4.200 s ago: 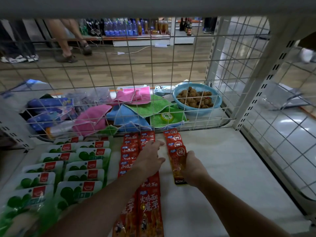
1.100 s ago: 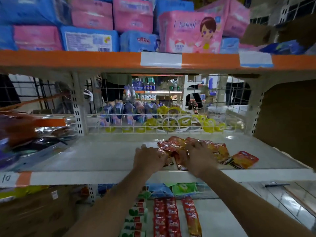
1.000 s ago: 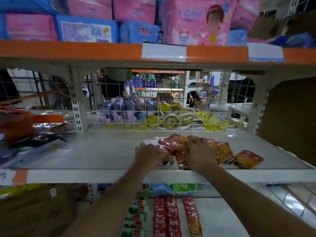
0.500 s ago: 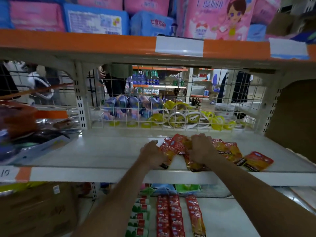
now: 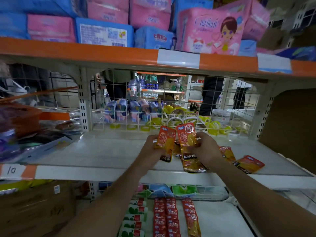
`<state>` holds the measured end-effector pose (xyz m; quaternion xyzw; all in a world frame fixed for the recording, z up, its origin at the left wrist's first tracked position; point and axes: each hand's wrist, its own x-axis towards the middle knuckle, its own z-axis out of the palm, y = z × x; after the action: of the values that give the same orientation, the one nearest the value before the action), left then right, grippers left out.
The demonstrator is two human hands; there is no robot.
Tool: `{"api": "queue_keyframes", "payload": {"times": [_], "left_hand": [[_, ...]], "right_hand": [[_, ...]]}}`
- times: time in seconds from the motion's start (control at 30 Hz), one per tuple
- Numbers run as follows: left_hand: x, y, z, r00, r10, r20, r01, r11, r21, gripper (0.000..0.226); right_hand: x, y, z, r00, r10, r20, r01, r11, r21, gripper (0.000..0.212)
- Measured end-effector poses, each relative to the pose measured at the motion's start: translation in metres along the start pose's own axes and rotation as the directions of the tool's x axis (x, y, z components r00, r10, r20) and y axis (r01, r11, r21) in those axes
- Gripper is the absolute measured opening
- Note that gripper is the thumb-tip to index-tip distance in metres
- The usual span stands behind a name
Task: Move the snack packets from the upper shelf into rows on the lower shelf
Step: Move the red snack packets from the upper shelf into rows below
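Head view. The left hand [image 5: 152, 144] grips one orange snack packet [image 5: 165, 142] upright, fingers curled round its left edge. The right hand [image 5: 206, 149] grips a second orange packet [image 5: 187, 141] just beside the first, fingers curled round its right edge. Both are held above the upper shelf [image 5: 102, 154], where loose packets [image 5: 251, 164] lie flat near the front edge. On the lower shelf [image 5: 218, 219] below, a green row [image 5: 135, 218], red rows [image 5: 165, 218] and an orange row [image 5: 193, 218] lie side by side.

Two packets lifted, four lying.
My left hand [image 5: 152, 146] holds one orange packet [image 5: 165, 142], my right hand [image 5: 207, 151] a second orange packet [image 5: 187, 139]; about four loose packets [image 5: 249, 164] lie on the upper shelf [image 5: 111, 151]. The lower shelf [image 5: 222, 219] has one green row [image 5: 135, 218], two red rows [image 5: 166, 218], one orange row [image 5: 192, 218].
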<state>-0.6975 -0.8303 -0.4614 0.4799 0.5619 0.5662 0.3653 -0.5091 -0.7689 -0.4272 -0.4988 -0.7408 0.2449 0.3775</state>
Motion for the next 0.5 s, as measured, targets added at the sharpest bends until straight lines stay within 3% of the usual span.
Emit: {"api": "queue_keyframes", "payload": {"times": [0.23, 0.5], "left_hand": [[-0.032, 0.010, 0.004, 1.000, 0.029, 0.008, -0.028, 0.994, -0.106, 0.050], [-0.075, 0.031, 0.020, 0.994, 0.099, 0.054, -0.094, 0.991, -0.090, 0.045]], "right_hand": [[-0.031, -0.003, -0.027, 0.990, 0.092, 0.105, -0.120, 0.945, 0.303, 0.032], [-0.081, -0.010, -0.072, 0.985, 0.059, 0.165, -0.121, 0.910, 0.396, 0.024]]}}
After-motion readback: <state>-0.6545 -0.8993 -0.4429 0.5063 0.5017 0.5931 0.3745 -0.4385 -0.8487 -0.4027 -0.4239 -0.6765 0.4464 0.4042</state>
